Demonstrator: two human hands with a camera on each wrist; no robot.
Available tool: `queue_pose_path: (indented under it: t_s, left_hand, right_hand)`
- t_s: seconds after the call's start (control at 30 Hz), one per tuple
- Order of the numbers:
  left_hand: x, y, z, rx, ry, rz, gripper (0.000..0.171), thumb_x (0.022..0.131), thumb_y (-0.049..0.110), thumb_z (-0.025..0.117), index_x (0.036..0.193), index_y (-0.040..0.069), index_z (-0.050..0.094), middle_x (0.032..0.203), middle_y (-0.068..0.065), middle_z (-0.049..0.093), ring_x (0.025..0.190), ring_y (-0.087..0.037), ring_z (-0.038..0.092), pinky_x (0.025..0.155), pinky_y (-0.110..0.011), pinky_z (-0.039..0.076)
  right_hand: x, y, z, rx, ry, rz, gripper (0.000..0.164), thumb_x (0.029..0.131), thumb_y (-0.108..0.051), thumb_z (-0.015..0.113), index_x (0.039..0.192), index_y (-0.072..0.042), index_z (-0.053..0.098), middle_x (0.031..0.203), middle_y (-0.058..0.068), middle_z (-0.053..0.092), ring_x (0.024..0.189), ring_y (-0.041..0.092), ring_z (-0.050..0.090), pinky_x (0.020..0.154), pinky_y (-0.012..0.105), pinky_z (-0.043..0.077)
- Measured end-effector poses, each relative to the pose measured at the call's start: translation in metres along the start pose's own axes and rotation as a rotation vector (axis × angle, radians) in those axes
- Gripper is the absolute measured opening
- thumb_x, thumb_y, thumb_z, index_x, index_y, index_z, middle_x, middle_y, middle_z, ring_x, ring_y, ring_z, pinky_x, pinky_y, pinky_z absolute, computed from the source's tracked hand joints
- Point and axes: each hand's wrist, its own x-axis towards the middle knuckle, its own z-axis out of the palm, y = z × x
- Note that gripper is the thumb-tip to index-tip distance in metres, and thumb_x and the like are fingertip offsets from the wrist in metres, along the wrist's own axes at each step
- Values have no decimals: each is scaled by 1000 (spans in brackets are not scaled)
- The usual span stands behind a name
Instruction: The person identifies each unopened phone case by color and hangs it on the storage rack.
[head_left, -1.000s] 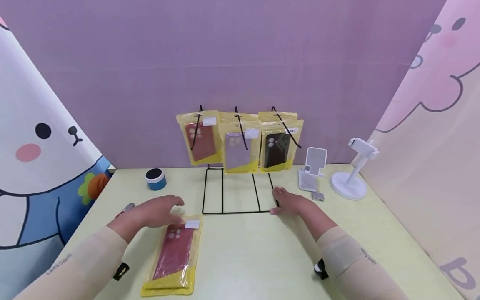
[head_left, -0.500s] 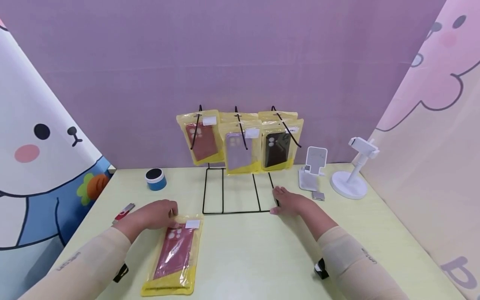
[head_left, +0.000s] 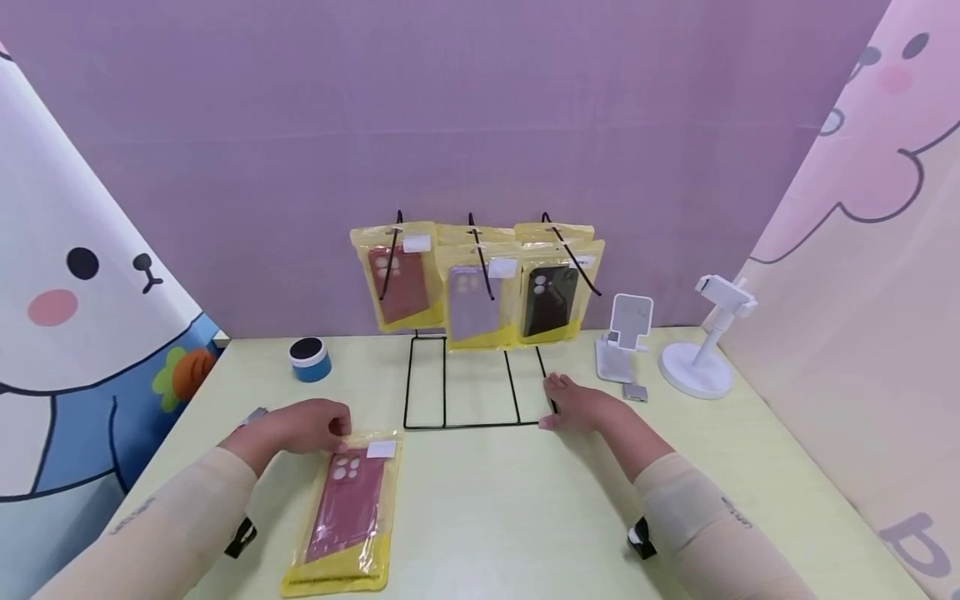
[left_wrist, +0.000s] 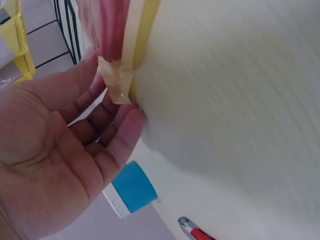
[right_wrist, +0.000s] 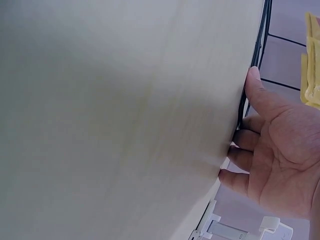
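Observation:
A yellow-edged clear pouch with a dark red phone case (head_left: 347, 508) lies flat at the front left in the head view. My left hand (head_left: 311, 425) pinches its top edge; the left wrist view shows the thumb on one face of the pouch (left_wrist: 114, 40) and the fingers behind it. A black wire display rack (head_left: 465, 427) stands at the centre back, with several bagged phone cases (head_left: 476, 304) hanging from its three prongs. My right hand (head_left: 581, 406) rests on the right front corner of the rack's base, fingers spread against the wire and tabletop (right_wrist: 140, 100).
A blue and white round jar (head_left: 310, 360) stands behind my left hand. By that wrist lies a red and silver USB stick (left_wrist: 195, 230). Right of the rack stand a white folding phone stand (head_left: 626, 337), a small grey block (head_left: 634, 392) and a round-based phone holder (head_left: 697, 369).
My left hand has come down onto the pouch's top edge, its fingers closing from spread to a pinch. The pouch has barely shifted. The right hand stays at the rack's corner.

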Motion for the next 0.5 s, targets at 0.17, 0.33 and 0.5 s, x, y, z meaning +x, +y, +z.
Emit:
queue_pose_path:
  t_s: [0.17, 0.33, 0.5]
  left_hand:
    - [1, -3, 5, 21, 61, 33, 10, 90, 9, 66, 84, 15, 60, 79, 0, 57, 77, -17, 52, 67, -30, 44]
    - [0, -4, 7, 61, 92, 50, 10, 91, 10, 62, 83, 15, 58, 77, 0, 55, 74, -16, 51, 65, -30, 44]
    - [0, -3, -1, 18, 95, 100, 9, 92, 13, 61, 86, 16, 56, 76, 0, 54, 72, -16, 51, 64, -30, 43]
  right_hand:
    - [-1, -1, -1, 4, 2, -3, 88, 96, -45, 58, 154, 5, 15, 162, 25, 9, 150, 41, 6, 121, 53, 17]
    - [-1, -1, -1, 8, -1, -8, 88, 96, -46, 58, 154, 5, 15, 162, 24, 9, 150, 41, 6, 120, 53, 18]
    - [-1, -2, -1, 0, -7, 9, 88, 96, -47, 57, 155, 3, 15, 163, 22, 9, 151, 40, 6, 120, 52, 18]
